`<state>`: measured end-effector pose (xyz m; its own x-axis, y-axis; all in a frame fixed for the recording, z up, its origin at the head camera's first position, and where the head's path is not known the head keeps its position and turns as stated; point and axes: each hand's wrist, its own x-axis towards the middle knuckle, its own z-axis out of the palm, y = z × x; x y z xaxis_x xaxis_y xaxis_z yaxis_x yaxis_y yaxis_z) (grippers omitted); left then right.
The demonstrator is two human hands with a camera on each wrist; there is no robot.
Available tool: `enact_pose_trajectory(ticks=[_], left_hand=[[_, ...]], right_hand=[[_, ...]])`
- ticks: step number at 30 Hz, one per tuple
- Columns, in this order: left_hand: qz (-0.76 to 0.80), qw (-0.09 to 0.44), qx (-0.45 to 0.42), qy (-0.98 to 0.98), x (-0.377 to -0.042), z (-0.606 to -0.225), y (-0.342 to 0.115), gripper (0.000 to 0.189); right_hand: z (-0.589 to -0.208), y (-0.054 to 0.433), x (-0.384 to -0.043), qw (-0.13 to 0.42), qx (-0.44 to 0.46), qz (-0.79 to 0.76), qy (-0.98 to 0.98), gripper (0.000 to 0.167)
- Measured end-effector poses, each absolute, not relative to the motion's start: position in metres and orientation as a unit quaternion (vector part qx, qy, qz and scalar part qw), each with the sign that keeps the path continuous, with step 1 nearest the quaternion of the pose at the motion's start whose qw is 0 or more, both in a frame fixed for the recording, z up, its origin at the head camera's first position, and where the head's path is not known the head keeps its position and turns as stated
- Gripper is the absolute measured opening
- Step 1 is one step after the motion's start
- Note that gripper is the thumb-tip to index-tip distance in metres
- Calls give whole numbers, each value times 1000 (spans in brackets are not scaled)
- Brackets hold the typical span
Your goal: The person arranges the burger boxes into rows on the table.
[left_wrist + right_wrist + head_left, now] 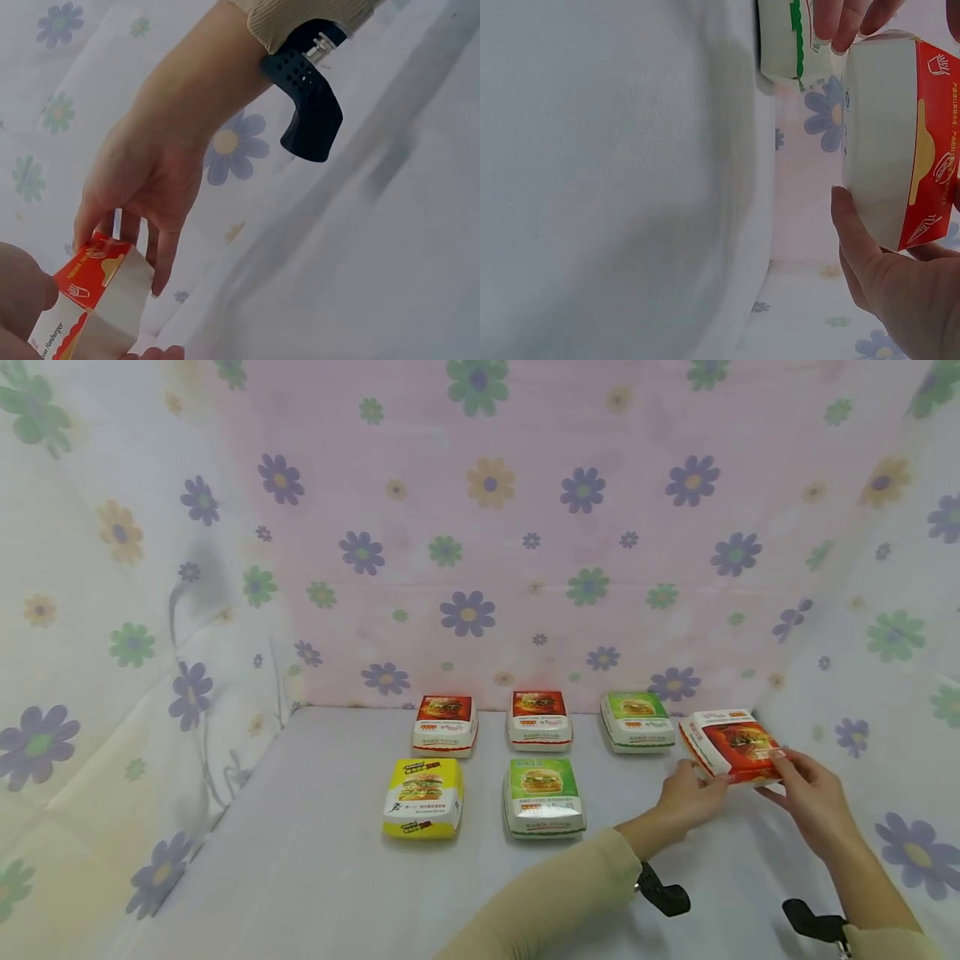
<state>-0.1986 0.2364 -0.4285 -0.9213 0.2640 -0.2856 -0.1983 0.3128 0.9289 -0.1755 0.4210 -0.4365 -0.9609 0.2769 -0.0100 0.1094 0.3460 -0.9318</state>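
Observation:
Both hands hold a red and white burger box (742, 745) at the right of the table, its printed lid facing up and turned at an angle. My left hand (688, 797) grips its near left side. On the near right corner, my right hand (813, 797) has its thumb on top and fingers below. The right wrist view shows the white underside of the box (881, 142) off the table, between the right hand (907, 285) below and left fingertips (844, 30) above. In the left wrist view, part of the left hand (22, 292) is cut off.
Two red boxes (444, 727) (538, 721) and a green box (637, 722) stand in the back row. In front are a yellow box (423, 799) and another green box (543, 799). Flowered cloth (480, 527) encloses the white table (315, 860).

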Motion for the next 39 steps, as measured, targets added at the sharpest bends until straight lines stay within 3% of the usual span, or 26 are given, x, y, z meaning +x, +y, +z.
enact_pose_trajectory(ticks=[7,11,23,33,39], left_hand=[[563,206,37,800,-197,-440,216,55],[562,211,46,798,-192,-446,204,49],[509,216,88,829,-182,-472,173,63],[477,225,118,842,-183,-469,148,41],[426,172,163,873,-186,-444,134,68]], right_hand=[[-439,407,-164,66,-88,534,-838,77],[-444,399,-161,46,-85,522,-848,76],[-462,381,-152,-1,-45,511,-859,73],[-472,381,-151,-11,-35,464,-885,64],[-465,382,-148,-8,-35,467,-884,65]])
